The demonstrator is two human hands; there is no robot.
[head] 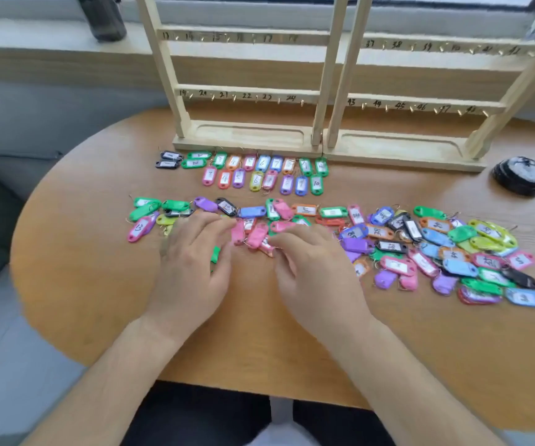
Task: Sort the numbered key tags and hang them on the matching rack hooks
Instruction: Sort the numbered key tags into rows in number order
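Head view shows the left hand (195, 252) and the right hand (311, 262) lying open, gripping nothing, their fingertips spreading the pink key tags (255, 236) between them, probably to read numbers, while the sorted rows (259, 170) wait beyond, before the rack (247, 91).

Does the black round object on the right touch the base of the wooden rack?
Apart. The head view shows a strip of bare table between the black round object and the rack base.

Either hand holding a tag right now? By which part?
Neither plainly grips one: left hand and right hand rest relaxed fingers on loose pink tags.
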